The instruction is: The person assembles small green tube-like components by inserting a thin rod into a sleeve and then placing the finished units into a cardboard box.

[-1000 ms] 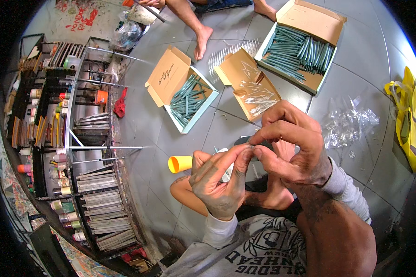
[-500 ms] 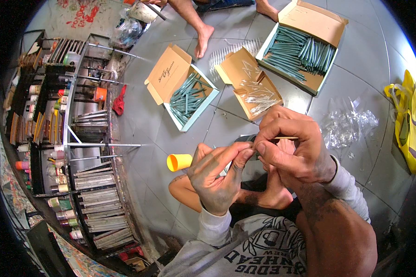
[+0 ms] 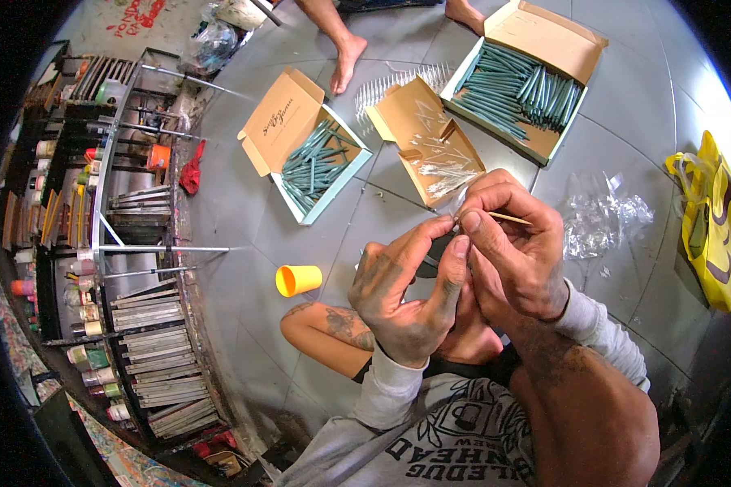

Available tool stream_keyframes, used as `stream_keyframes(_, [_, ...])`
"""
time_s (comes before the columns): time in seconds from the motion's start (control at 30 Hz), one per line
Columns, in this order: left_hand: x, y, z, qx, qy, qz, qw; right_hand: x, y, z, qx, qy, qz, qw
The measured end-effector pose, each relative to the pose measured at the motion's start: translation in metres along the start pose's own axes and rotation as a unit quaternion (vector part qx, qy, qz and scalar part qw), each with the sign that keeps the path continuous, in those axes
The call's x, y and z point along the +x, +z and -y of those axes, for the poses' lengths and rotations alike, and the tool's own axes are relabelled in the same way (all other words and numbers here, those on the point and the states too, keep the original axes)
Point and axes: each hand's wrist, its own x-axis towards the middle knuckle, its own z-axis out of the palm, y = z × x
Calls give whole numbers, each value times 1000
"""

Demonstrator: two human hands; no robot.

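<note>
My right hand point(image 3: 516, 247) pinches a thin pale wooden stick point(image 3: 512, 218) between thumb and fingers, its free end pointing right. Fingertips of my left hand point(image 3: 410, 300) are closed and meet the right ones, around something too small and covered to make out. A dark, rounded object point(image 3: 434, 258) shows partly behind the left fingers. Beyond my hands, a small cardboard box point(image 3: 414, 101) holds thin clear and white pieces. Dark green, pen-like sticks point(image 3: 311, 169) lie jumbled in the box on its left, and more green sticks point(image 3: 503, 89) fill a larger box on its right.
An orange-yellow cup point(image 3: 300, 280) lies on the tiled floor left of my hands. Crumpled clear plastic point(image 3: 597, 215) and a yellow bag point(image 3: 711, 231) are at right. A metal rack point(image 3: 166, 249) with jars and frames stands left. Another person's bare foot point(image 3: 348, 61) is at the far side.
The wooden stick has tilted and more of it shows at the right fingers. My left hand has turned, with its thumb raised and fingers more spread. The whole view has shifted slightly.
</note>
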Motion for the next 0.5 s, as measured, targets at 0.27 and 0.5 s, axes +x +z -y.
stream_keyframes(0.27, [-3, 7, 12, -163, -100, -22, 981, 2, -2, 2, -150, -123, -18, 981])
stream_keyframes(0.5, [-5, 13, 10, -198, -103, -67, 972, 3, 6, 6, -137, -141, -31, 980])
